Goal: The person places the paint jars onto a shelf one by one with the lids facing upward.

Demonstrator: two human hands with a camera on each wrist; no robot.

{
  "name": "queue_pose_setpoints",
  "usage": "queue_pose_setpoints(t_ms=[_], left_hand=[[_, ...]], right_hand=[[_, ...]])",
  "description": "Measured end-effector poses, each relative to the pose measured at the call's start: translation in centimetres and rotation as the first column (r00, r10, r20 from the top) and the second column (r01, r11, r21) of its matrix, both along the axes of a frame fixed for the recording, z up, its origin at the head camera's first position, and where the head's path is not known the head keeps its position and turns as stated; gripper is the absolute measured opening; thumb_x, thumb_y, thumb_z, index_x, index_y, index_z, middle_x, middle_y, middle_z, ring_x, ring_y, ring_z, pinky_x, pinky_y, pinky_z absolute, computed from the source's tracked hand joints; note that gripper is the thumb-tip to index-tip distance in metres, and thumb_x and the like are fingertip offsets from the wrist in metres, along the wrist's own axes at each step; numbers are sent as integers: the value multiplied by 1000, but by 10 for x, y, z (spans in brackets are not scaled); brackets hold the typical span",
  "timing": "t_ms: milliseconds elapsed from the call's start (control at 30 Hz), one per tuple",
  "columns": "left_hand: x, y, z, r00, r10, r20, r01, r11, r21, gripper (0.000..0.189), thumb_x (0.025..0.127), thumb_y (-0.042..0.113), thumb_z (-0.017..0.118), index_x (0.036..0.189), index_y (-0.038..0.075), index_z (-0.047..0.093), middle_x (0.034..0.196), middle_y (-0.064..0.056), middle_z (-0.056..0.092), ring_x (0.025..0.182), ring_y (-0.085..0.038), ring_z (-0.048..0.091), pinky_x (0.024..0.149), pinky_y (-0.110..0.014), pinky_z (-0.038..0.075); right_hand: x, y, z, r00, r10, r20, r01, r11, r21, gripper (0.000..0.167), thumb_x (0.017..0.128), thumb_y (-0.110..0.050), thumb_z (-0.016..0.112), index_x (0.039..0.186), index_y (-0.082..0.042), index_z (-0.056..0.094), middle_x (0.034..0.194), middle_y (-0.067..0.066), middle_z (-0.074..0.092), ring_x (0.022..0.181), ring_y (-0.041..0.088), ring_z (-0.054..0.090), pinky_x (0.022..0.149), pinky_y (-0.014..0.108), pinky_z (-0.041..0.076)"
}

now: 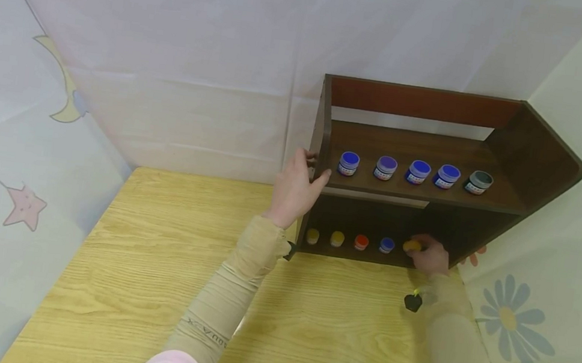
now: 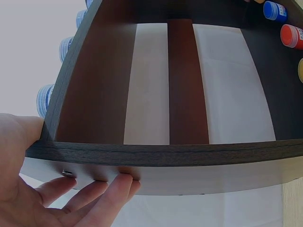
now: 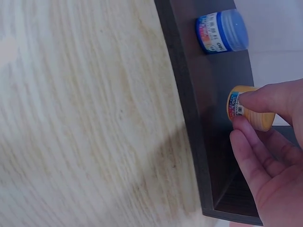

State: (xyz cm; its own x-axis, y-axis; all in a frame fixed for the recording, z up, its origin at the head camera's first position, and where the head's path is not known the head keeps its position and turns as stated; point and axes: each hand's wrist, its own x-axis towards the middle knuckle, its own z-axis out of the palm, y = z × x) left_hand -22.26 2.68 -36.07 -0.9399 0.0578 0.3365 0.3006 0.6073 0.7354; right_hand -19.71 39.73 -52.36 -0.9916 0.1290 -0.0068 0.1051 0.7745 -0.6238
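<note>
Shelving of dark wood, a two-tier rack [image 1: 539, 157], stands at the far right corner of the desk [image 1: 159, 274], close against the pale wall covering. On its upper shelf sit five small jars in a row: four with blue or violet lids [image 1: 348, 163] and a grey-lidded one [image 1: 479, 182] at the right end. On the lower shelf, from the left, stand two yellow jars [image 1: 336, 238], a red jar [image 1: 361, 242] and a blue jar [image 1: 386, 245], each just beside the next.

The right hand [image 1: 431, 258] is at the right end of that lower row and pinches an orange-yellow jar [image 3: 248, 109] between thumb and forefinger; the fingers [image 3: 246, 144] are curled narrowly around it. The jar sits inside the lower compartment, just beside the blue jar and near the shelf's front edge.

The left hand [image 1: 295, 188] holds the rack's left side panel at the level of the upper shelf, thumb on the front edge and fingers [image 2: 116, 189] lying fairly straight along the outer face.

Open room lies to the right of the held jar, up to the rack's right wall. The desk in front of the rack is bare wood grain, apart from the two sleeved forearms across it.
</note>
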Motion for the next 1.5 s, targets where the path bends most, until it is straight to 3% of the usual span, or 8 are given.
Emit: queue_pose_setpoints(t_ms=[367, 967, 1500], left_hand=[[0, 0, 0, 1000, 0, -6, 0, 1000, -6, 48, 100, 35, 66, 133, 5, 50, 123, -10, 63, 102, -26, 65, 75, -42, 54], [0, 0, -1, 1000, -1, -2, 1, 1000, 5, 48, 100, 36, 66, 133, 5, 50, 123, -10, 64, 92, -23, 65, 69, -39, 53], [0, 0, 1, 1000, -1, 19, 1, 1000, 15, 48, 100, 36, 66, 134, 6, 49, 125, -9, 63, 99, -24, 66, 74, -39, 54]], right_hand=[[-5, 8, -20, 1000, -7, -11, 7, 999, 34, 42, 90, -11, 69, 129, 4, 62, 130, 35, 57, 113, 61, 50, 96, 68, 38], [-8, 9, -30, 999, -12, -30, 13, 999, 37, 42, 92, -14, 68, 129, 4, 62, 126, 32, 61, 106, 54, 56, 90, 65, 42], [-10, 10, -34, 1000, -23, -20, 23, 1000, 15, 45, 93, -17, 70, 132, 3, 59, 127, 30, 62, 109, 53, 56, 91, 64, 43]])
